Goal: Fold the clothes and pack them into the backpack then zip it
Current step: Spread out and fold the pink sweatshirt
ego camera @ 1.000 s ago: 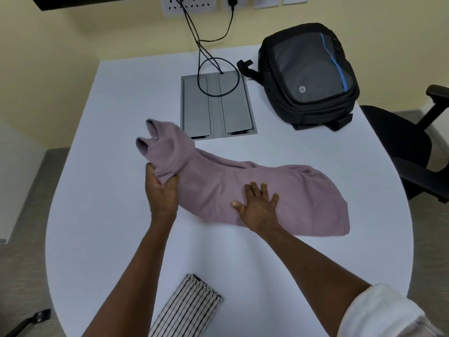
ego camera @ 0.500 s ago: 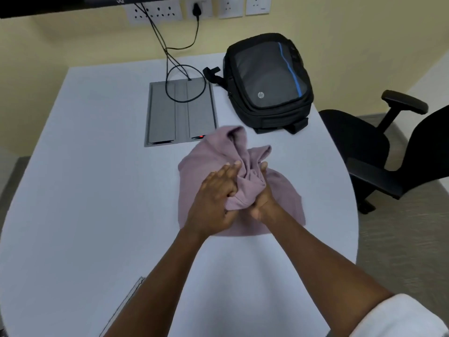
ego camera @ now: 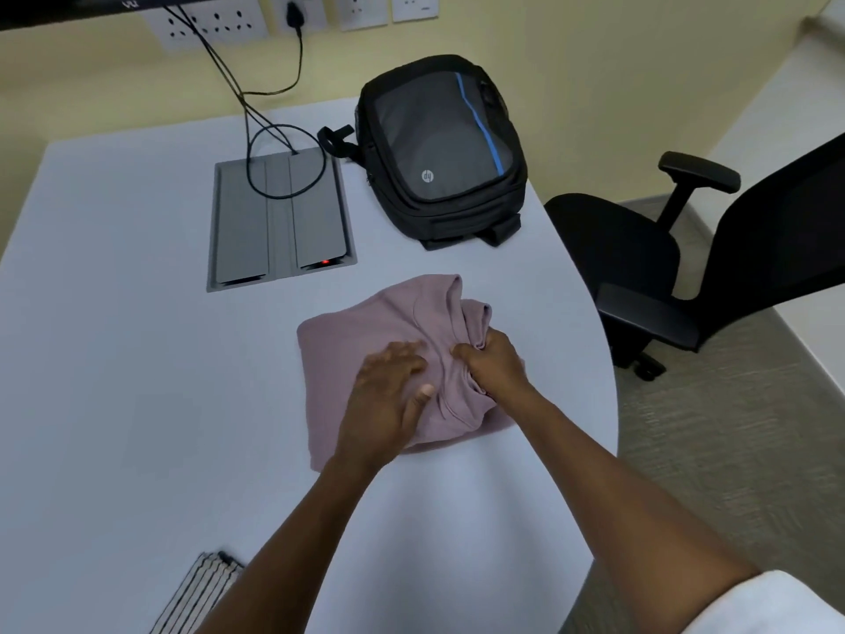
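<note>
Running off the bottom edge: folded black-and-white striped cloth (ego camera: 201,592), partly behind the left forearm. Hiding mauve knit garment (ego camera: 366,331) folds beneath both hands.

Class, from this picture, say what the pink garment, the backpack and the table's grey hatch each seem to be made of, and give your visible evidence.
Pink garment: soft matte knit, perhaps fleece; it bunches in thick rounded folds.
Backpack: woven synthetic, likely nylon or polyester; dull black panels with a slight sheen on the grey front.
Hatch: brushed metal or metal-look plastic; flat, rigid, faintly streaked grey.
</note>
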Available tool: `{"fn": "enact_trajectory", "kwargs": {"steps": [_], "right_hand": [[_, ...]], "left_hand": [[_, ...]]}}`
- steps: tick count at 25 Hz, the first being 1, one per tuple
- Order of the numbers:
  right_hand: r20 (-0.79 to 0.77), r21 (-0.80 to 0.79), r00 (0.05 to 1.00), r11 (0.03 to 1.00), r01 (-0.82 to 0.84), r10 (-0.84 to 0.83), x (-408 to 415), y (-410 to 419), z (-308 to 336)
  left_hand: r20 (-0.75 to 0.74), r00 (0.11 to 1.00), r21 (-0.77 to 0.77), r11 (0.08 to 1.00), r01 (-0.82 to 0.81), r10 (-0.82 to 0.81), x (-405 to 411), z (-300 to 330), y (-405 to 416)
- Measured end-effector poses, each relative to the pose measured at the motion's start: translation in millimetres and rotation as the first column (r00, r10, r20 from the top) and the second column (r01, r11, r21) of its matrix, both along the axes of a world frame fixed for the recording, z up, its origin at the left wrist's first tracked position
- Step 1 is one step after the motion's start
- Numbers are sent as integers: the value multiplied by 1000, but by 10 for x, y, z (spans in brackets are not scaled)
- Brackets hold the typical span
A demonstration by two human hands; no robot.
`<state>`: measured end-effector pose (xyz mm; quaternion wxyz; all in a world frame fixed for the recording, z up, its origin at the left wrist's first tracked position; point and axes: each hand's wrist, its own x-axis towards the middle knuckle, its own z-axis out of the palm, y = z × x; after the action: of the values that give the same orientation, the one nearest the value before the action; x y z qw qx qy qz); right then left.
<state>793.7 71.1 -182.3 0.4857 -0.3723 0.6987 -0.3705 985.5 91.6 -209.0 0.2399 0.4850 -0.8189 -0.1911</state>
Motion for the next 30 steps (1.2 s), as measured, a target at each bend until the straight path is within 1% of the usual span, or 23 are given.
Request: {"fn": "enact_trajectory", "kwargs": {"steps": [1,2,3,5,7,9,12,15,16,17,18,20,22,23,24,25,26,27,28,29,30], "right_hand": [[-69,6,998,1000,13,-12,-40,10,-60],[-114,25,993,999,39,-36,-73,24,-103],[-133,41,989,997,67,-61,-103,41,-168],[-119,59,990,995,79,-72,-188,84,-250],[-61,78,998,996,40,-36,-253,83,-265],[-65,105,998,994,21,-14,-329,35,-268],[-70,194,995,977,85,-73,-490,-1,-348],[10,295,993,949,112,-120,-637,57,-503],[8,302,992,946,115,-124,-661,75,-539],[-28,287,992,950,126,-124,-670,91,-556],[-101,261,986,953,153,-131,-667,98,-545],[-242,151,949,959,241,-200,-653,89,-508],[-411,21,862,942,336,-298,-591,47,-404],[-508,-72,802,943,325,-315,-535,23,-352],[-591,-167,754,958,233,-287,-456,4,-307],[-662,-221,722,973,64,-198,-355,-9,-271],[-719,-213,692,968,-137,-60,-244,-16,-260],[-752,-152,653,938,-311,94,-139,-16,-276],[-769,-59,593,897,-439,240,-58,-9,-341],[-779,37,520,854,-519,350,-13,-4,-438],[-785,117,453,820,-560,421,-4,-1,-545]], "left_hand": [[117,989,33,995,-90,86,11,-34,-37],[242,962,98,983,-158,130,24,-64,-67],[338,931,167,965,-201,135,40,-100,-91],[437,894,236,947,-219,98,49,-145,-109],[476,877,244,947,-208,70,31,-171,-112],[483,874,245,949,-199,58,-1,-183,-103],[481,876,238,956,-170,36,-54,-201,-40],[487,872,213,962,-172,48,-99,-245,-26],[498,866,207,962,-176,52,-113,-269,-31],[515,855,201,963,-178,51,-120,-300,-31],[534,844,197,964,-178,46,-127,-335,-28],[560,827,185,967,-178,45,-143,-396,-7],[563,824,166,969,-181,57,-154,-438,15],[563,825,162,970,-181,60,-155,-449,18],[558,828,160,970,-181,62,-163,-450,8],[545,836,156,971,-180,68,-174,-445,-18],[526,847,146,973,-181,78,-194,-431,-58],[512,854,130,974,-185,94,-212,-418,-104],[506,856,118,974,-193,108,-224,-413,-155],[507,854,116,973,-201,116,-226,-413,-202],[510,853,127,970,-206,114,-216,-423,-240]]}}
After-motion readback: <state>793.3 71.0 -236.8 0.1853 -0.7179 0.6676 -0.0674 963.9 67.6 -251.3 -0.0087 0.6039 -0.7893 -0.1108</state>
